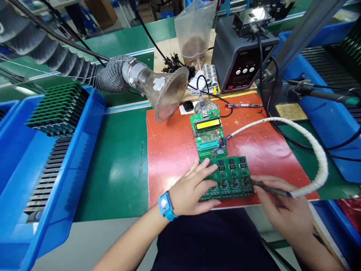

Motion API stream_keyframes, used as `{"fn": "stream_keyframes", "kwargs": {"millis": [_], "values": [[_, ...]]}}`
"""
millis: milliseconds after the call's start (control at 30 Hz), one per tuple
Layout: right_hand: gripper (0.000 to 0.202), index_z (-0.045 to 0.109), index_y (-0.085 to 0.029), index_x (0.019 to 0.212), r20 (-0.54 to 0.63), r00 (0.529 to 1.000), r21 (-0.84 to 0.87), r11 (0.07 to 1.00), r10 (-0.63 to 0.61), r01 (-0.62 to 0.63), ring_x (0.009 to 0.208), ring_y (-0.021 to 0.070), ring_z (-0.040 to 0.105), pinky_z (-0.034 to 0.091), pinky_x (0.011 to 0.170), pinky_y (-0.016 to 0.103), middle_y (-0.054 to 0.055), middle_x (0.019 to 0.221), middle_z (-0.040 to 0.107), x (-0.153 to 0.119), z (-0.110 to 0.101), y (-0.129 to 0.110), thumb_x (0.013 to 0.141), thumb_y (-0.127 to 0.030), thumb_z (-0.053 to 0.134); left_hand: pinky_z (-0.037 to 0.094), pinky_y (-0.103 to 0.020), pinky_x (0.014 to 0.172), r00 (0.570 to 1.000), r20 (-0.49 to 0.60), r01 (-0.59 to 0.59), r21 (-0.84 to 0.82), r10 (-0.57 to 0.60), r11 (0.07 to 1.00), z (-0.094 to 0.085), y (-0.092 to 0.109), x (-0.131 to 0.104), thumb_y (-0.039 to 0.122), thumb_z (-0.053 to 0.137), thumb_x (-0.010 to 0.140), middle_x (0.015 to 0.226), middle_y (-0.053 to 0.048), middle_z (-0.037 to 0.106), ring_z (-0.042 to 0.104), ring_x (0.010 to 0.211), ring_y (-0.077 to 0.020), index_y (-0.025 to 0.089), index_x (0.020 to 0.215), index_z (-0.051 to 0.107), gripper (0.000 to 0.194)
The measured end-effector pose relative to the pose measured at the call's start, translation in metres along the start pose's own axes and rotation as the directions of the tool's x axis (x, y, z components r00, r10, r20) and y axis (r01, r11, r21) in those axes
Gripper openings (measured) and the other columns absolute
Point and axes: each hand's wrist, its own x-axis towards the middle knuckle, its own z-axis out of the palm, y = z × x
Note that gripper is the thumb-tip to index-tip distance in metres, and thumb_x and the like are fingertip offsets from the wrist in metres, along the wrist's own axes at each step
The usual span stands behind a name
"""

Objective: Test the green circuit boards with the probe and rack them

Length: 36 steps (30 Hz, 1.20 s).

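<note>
A green circuit board panel (232,180) with several small digit displays lies on the red mat (172,150). Across its left part rests my left hand (194,184), fingers spread flat, with a blue band on the wrist. My right hand (287,207) grips a dark probe (270,189), whose tip meets the panel's right edge. A thick white-wrapped cable (318,162) arcs from the probe to a green programmer board (210,131) just beyond the panel. That board carries a lit yellow screen and a teal socket.
A fume extraction funnel (172,94) hangs over the mat's back left. Behind stands a dark soldering station (242,60). Blue bins flank the work area; the left bin (87,124) holds stacked green boards (59,107). A pen (244,105) and black cables lie at the back right.
</note>
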Motion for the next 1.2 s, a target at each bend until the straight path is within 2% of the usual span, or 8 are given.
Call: {"fn": "stream_keyframes", "kwargs": {"millis": [200, 333, 500, 700, 867, 1033, 1200], "values": [[0.024, 0.056, -0.024, 0.100, -0.046, 0.997, -0.007, 0.999, -0.054, 0.054, 0.080, 0.0187, 0.073, 0.064, 0.069, 0.029, 0.002, 0.093, 0.073, 0.002, 0.004, -0.001, 0.084, -0.010, 0.067, 0.028, -0.055, 0.121, 0.998, 0.057, -0.006, -0.023, 0.007, 1.000, -0.005, -0.010, -0.015, 0.050, 0.059, 0.093, 0.144, -0.019, 0.053, 0.014, 0.153, -0.0291, 0.010, 0.133, 0.048, 0.057], [0.029, 0.057, -0.023, 0.104, -0.032, 0.999, 0.037, 0.999, -0.021, 0.022, 0.088, 0.0190, 0.073, 0.064, 0.074, 0.028, 0.005, 0.098, 0.073, -0.002, 0.001, 0.002, 0.083, -0.006, 0.068, 0.030, -0.057, 0.120, 0.997, 0.078, 0.007, -0.085, 0.000, 0.996, -0.007, -0.014, -0.016, 0.057, 0.063, 0.088, 0.146, -0.018, 0.051, 0.016, 0.152, -0.0301, 0.013, 0.136, 0.046, 0.066], [0.031, 0.057, -0.020, 0.105, -0.034, 0.999, 0.061, 0.998, -0.022, 0.024, 0.092, 0.0165, 0.073, 0.062, 0.079, 0.023, 0.006, 0.099, 0.073, -0.007, 0.000, 0.005, 0.082, -0.003, 0.068, 0.031, -0.055, 0.120, 0.996, 0.089, -0.009, -0.069, 0.015, 0.998, -0.007, -0.016, -0.016, 0.054, 0.060, 0.091, 0.149, -0.015, 0.049, 0.014, 0.152, -0.0307, 0.016, 0.132, 0.053, 0.056], [0.031, 0.056, -0.021, 0.106, -0.015, 0.999, 0.068, 0.997, -0.031, 0.032, 0.093, 0.0155, 0.073, 0.062, 0.081, 0.021, 0.006, 0.100, 0.073, -0.006, 0.001, 0.006, 0.082, -0.004, 0.067, 0.032, -0.052, 0.120, 1.000, 0.019, -0.008, -0.109, 0.010, 0.994, 0.000, -0.017, -0.016, 0.050, 0.064, 0.090, 0.144, -0.015, 0.054, 0.017, 0.153, -0.0281, 0.015, 0.124, 0.057, 0.049], [0.029, 0.056, -0.023, 0.104, -0.024, 0.999, 0.078, 0.996, 0.044, -0.042, 0.091, 0.0157, 0.073, 0.063, 0.077, 0.021, 0.005, 0.099, 0.073, -0.009, 0.001, 0.006, 0.083, -0.008, 0.068, 0.034, -0.052, 0.120, 1.000, 0.008, 0.004, -0.141, -0.002, 0.990, 0.002, -0.017, -0.018, 0.051, 0.063, 0.090, 0.145, -0.016, 0.053, 0.020, 0.152, -0.0286, 0.016, 0.114, 0.058, 0.043], [0.026, 0.055, -0.024, 0.102, -0.026, 0.998, 0.068, 0.996, 0.059, -0.057, 0.088, 0.0170, 0.074, 0.064, 0.074, 0.023, 0.005, 0.099, 0.074, -0.008, 0.001, 0.005, 0.083, -0.011, 0.068, 0.035, -0.049, 0.120, 0.999, -0.036, 0.017, -0.169, -0.024, 0.985, 0.002, -0.018, -0.019, 0.052, 0.065, 0.089, 0.145, -0.016, 0.053, 0.027, 0.150, -0.0257, 0.016, 0.138, 0.045, 0.064], [0.023, 0.056, -0.024, 0.099, -0.031, 0.999, 0.042, 0.999, 0.032, -0.031, 0.082, 0.0195, 0.075, 0.066, 0.068, 0.026, 0.006, 0.095, 0.074, -0.003, 0.000, -0.001, 0.084, -0.011, 0.067, 0.034, -0.048, 0.121, 0.998, -0.029, -0.058, -0.064, 0.056, 0.996, 0.001, -0.020, -0.019, 0.048, 0.064, 0.091, 0.143, -0.017, 0.053, 0.022, 0.151, -0.0290, 0.015, 0.131, 0.054, 0.053]]}}
